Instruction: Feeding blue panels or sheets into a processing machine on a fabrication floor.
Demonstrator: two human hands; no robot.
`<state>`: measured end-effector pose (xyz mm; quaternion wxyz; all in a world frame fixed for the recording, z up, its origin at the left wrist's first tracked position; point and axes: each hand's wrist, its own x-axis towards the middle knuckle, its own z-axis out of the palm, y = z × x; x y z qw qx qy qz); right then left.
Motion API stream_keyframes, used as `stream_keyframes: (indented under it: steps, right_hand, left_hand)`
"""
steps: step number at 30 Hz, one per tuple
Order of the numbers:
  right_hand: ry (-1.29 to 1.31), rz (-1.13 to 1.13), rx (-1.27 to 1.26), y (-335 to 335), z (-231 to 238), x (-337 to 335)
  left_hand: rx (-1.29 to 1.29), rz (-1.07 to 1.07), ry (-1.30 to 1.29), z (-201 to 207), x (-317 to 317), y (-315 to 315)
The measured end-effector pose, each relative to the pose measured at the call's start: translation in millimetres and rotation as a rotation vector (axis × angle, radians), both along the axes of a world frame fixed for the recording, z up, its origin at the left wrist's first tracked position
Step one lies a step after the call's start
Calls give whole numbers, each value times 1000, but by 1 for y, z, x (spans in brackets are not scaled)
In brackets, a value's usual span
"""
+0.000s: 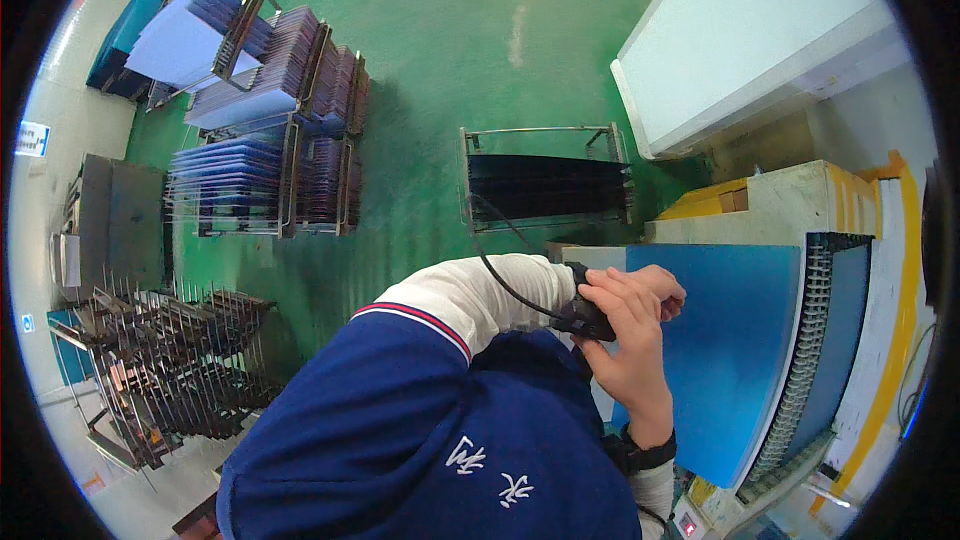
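Note:
My left forearm in a white sleeve reaches across to the right. A black wrist device (588,318) with a cable is strapped at its wrist. My left hand (664,286) hangs over a large blue sheet (728,340), its fingers curled in and partly hidden, with nothing seen in them. From the lower right comes my right hand (632,340), its fingers over the top of the wrist device and its thumb at the lower side, gripping it. Another black strap (645,455) circles my right wrist.
Right of the blue sheet runs a row of pale coils (800,370) on a machine. A wire rack of dark panels (548,188) stands on the green floor ahead. Racks of bluish panels (235,180) and stacked metal racks (180,365) are at left. A white cabinet (740,40) stands far right.

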<state>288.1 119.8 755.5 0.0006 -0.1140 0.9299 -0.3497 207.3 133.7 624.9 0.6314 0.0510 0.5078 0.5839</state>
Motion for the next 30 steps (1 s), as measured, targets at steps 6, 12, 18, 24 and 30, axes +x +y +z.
stream_keyframes:
  steps: [6, 12, 18, 24, 30]
  right_hand:
    - [-10, -22, 10, -7, 1, -5]
    - [19, 32, -16, -5, -8, -15]
    - [14, 32, -40, -7, -4, -25]
    - [-27, 34, -48, -7, -3, -33]
    - [-91, 1, -122, -2, -10, -39]
  left_hand:
    - [-18, 43, -59, 1, 3, -1]
    - [-52, -33, -7, -1, 1, -3]
    - [-13, -101, 54, 0, 1, -7]
    - [26, -164, 116, -3, -4, -15]
    - [69, -223, 178, -5, -11, -23]
